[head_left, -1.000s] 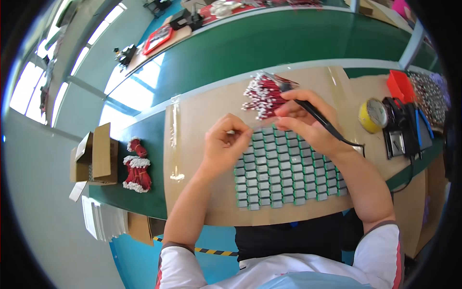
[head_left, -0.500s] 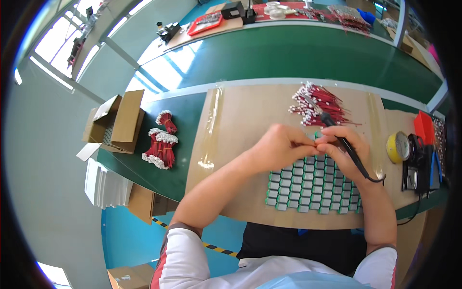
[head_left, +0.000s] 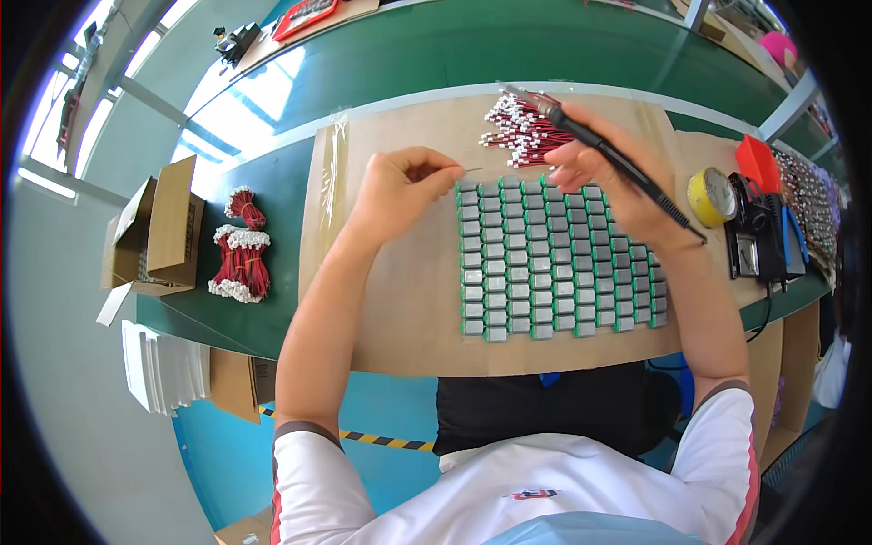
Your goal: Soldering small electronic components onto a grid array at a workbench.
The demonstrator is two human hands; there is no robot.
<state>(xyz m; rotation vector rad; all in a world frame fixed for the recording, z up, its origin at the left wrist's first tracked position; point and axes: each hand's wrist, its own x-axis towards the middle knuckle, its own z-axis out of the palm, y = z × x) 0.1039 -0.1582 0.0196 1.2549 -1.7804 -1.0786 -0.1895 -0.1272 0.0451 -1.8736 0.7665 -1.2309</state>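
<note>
My right hand (head_left: 627, 173) grips the black handle of a soldering iron (head_left: 627, 165), whose metal tip points up and left over a pile of red wires with white connectors (head_left: 522, 127). My left hand (head_left: 400, 189) is closed in a pinch on a thin strand of wire (head_left: 473, 169) that looks like solder; only a short end shows past the fingertips. Below and between the hands lie rows of small grey battery cells with green circuit boards (head_left: 540, 271). Neither the iron's tip nor the strand touches the cells.
Brown cardboard (head_left: 391, 309) covers the bench. On the left are bundled red wires (head_left: 241, 263) and an open carton (head_left: 173, 222). At the right stand a yellow tape roll (head_left: 712, 197), a black soldering station (head_left: 754, 241) and a red bin (head_left: 758, 163).
The hands, together over the cells before, are now apart: left hand moved left, right hand raised with the iron. The view has shifted, showing more of the cell rows.
</note>
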